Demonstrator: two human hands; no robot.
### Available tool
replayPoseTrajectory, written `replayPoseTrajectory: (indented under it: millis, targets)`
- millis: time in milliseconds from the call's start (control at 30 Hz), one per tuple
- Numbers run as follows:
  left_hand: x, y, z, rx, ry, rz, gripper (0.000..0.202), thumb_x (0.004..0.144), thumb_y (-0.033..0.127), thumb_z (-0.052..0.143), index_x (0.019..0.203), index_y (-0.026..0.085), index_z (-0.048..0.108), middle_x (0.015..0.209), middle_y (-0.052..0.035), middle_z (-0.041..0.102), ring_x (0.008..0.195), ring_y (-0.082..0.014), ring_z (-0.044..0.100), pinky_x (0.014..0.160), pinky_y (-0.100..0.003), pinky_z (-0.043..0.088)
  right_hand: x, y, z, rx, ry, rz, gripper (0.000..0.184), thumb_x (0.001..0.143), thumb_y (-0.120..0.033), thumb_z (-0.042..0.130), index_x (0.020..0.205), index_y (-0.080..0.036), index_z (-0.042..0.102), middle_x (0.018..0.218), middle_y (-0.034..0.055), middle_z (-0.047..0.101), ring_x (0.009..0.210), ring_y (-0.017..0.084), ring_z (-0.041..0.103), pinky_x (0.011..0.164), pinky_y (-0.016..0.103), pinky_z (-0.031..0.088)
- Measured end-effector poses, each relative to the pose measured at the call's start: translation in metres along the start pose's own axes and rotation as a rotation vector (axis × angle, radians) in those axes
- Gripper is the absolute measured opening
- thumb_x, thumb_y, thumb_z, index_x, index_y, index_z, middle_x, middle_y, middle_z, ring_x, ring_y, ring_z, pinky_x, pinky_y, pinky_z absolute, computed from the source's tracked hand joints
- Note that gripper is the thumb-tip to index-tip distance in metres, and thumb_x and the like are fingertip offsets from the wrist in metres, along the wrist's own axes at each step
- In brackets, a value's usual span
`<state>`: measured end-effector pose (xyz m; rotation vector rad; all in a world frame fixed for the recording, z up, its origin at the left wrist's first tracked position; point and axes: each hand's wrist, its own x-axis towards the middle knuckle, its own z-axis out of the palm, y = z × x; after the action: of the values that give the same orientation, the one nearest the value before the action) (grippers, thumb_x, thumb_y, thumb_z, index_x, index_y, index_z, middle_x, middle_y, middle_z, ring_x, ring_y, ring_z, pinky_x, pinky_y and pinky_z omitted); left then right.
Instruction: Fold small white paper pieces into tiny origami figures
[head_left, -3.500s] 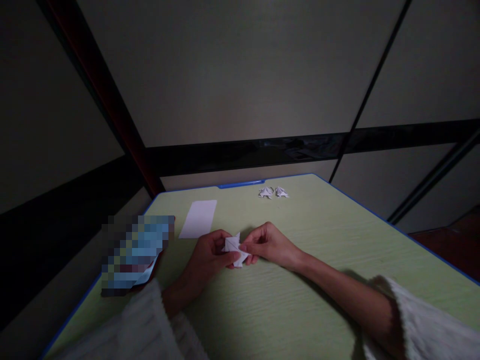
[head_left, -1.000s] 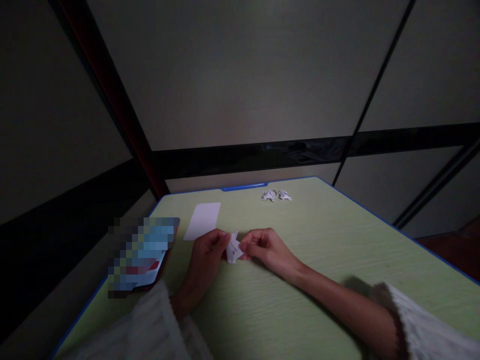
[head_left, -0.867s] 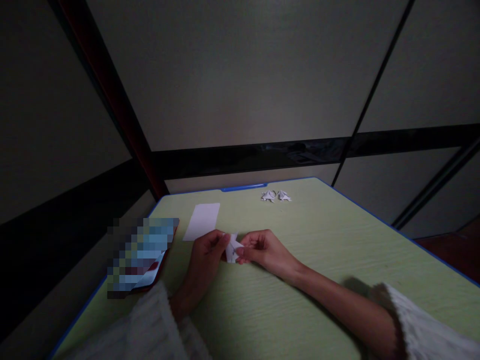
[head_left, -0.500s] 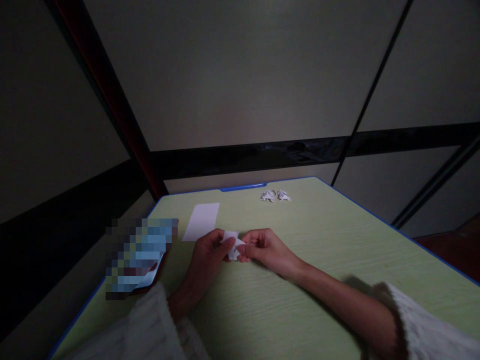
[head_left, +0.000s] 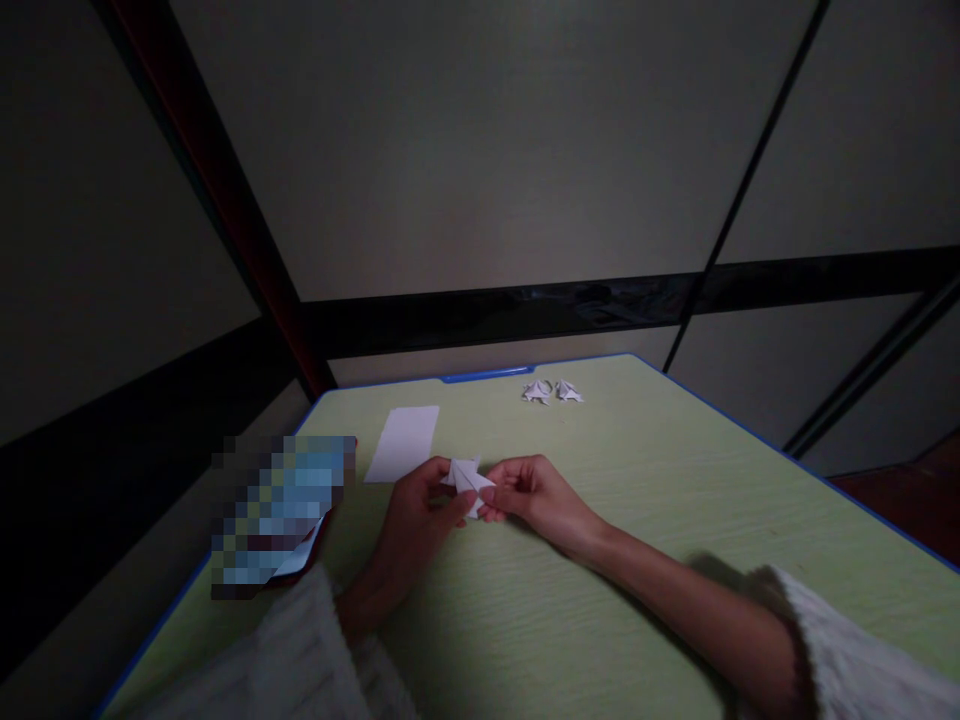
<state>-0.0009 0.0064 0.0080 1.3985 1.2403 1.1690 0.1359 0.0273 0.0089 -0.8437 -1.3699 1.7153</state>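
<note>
A small piece of folded white paper is pinched between both hands above the middle of the table. My left hand is closed on its left and lower side, thumb lying across the front. On the right edge, my right hand grips it between thumb and curled fingers. Pointed flaps and a slanting crease show on the paper's face; its back and lower part are hidden by fingers.
White paper sheets lie beyond my left hand. Two folded white paper figures sit near the far edge of the green table. A blurred-out, dark-edged object lies at left. Cabinet panels stand behind.
My left thumb has slid down and right across the folded paper, so more of its upper face and crease shows. My right hand has barely moved.
</note>
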Motion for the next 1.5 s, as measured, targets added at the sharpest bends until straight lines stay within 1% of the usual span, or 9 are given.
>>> replayPoseTrajectory:
  millis: [300, 500, 733, 900, 1000, 1167, 1333, 1433, 1500]
  targets:
    - [-0.0001, 0.0005, -0.0009, -0.089, 0.006, -0.031, 0.022, 0.055, 0.020, 0.060, 0.075, 0.013, 0.054, 0.056, 0.0041, 0.054, 0.048, -0.0088, 0.048, 0.043, -0.019, 0.039, -0.0033, -0.0016, 0.0014, -0.058, 0.038, 0.013, 0.024, 0.047, -0.029, 0.068, 0.048, -0.009, 0.056, 0.042, -0.0014, 0.053, 0.040, 0.005, 0.044, 0.043, 0.019, 0.031]
    - [0.0014, 0.0040, 0.0011, -0.085, 0.052, -0.060, 0.012, 0.055, 0.022, 0.060, 0.061, 0.013, 0.056, 0.046, 0.0046, 0.052, 0.043, -0.0082, 0.046, 0.042, -0.019, 0.036, -0.0039, -0.0012, 0.0012, -0.052, 0.015, 0.017, 0.028, 0.047, -0.035, 0.067, 0.046, -0.010, 0.054, 0.042, -0.0013, 0.053, 0.041, 0.006, 0.046, 0.046, 0.021, 0.033]
    - [-0.0001, 0.0068, -0.0003, -0.055, 0.038, -0.039, 0.015, 0.056, 0.020, 0.060, 0.047, 0.014, 0.051, 0.040, 0.0052, 0.048, 0.041, -0.0076, 0.043, 0.042, -0.019, 0.033, -0.0036, 0.0006, 0.0004, -0.111, -0.001, 0.001, 0.030, 0.050, -0.037, 0.065, 0.047, -0.010, 0.053, 0.043, -0.0011, 0.051, 0.041, 0.006, 0.043, 0.045, 0.020, 0.031]
    - [-0.0012, 0.0018, -0.0019, -0.242, -0.012, -0.081, 0.012, 0.059, 0.020, 0.058, 0.052, 0.013, 0.051, 0.046, 0.0048, 0.050, 0.045, -0.0065, 0.043, 0.046, -0.018, 0.033, -0.0033, -0.0008, 0.0003, -0.147, -0.059, -0.060, 0.028, 0.055, -0.036, 0.062, 0.052, -0.010, 0.054, 0.045, -0.0031, 0.049, 0.040, 0.003, 0.035, 0.042, 0.018, 0.024]
    - [-0.0007, 0.0004, -0.0024, -0.304, -0.027, -0.121, 0.010, 0.060, 0.021, 0.058, 0.056, 0.013, 0.052, 0.050, 0.0037, 0.052, 0.048, -0.0075, 0.046, 0.050, -0.019, 0.036, -0.0026, -0.0006, -0.0002, -0.159, -0.067, -0.105, 0.026, 0.058, -0.035, 0.061, 0.056, -0.010, 0.055, 0.048, -0.0023, 0.050, 0.043, 0.005, 0.038, 0.044, 0.019, 0.026]
    - [0.0009, 0.0025, -0.0029, -0.219, -0.103, -0.112, 0.012, 0.061, 0.024, 0.057, 0.058, 0.013, 0.052, 0.054, 0.0022, 0.054, 0.051, -0.0091, 0.049, 0.051, -0.020, 0.038, -0.0024, -0.0012, -0.0025, -0.123, -0.037, -0.141, 0.022, 0.061, -0.033, 0.058, 0.055, -0.012, 0.052, 0.047, -0.0034, 0.048, 0.046, 0.006, 0.040, 0.048, 0.020, 0.029]
    - [0.0018, 0.0000, 0.0002, -0.055, -0.134, -0.047, 0.013, 0.058, 0.024, 0.059, 0.053, 0.014, 0.053, 0.048, 0.0045, 0.050, 0.044, -0.0072, 0.045, 0.044, -0.018, 0.037, -0.0011, -0.0029, -0.0063, -0.102, 0.004, -0.099, 0.023, 0.058, -0.030, 0.061, 0.053, -0.012, 0.048, 0.044, -0.0053, 0.044, 0.040, 0.004, 0.034, 0.041, 0.019, 0.023]
    - [0.0021, -0.0019, 0.0018, -0.026, -0.096, -0.031, 0.014, 0.059, 0.025, 0.057, 0.052, 0.014, 0.051, 0.045, 0.0051, 0.048, 0.042, -0.0075, 0.044, 0.041, -0.018, 0.037, -0.0003, -0.0027, -0.0062, -0.080, 0.008, -0.109, 0.023, 0.059, -0.031, 0.060, 0.056, -0.012, 0.047, 0.045, -0.0057, 0.044, 0.040, 0.003, 0.035, 0.040, 0.018, 0.024]
    - [0.0023, -0.0017, 0.0016, -0.023, -0.047, -0.034, 0.014, 0.058, 0.024, 0.056, 0.050, 0.014, 0.050, 0.044, 0.0053, 0.047, 0.041, -0.0073, 0.043, 0.039, -0.018, 0.036, -0.0001, -0.0024, -0.0049, -0.050, 0.011, -0.108, 0.025, 0.056, -0.030, 0.063, 0.066, -0.013, 0.048, 0.046, -0.0066, 0.045, 0.040, 0.004, 0.038, 0.040, 0.017, 0.027]
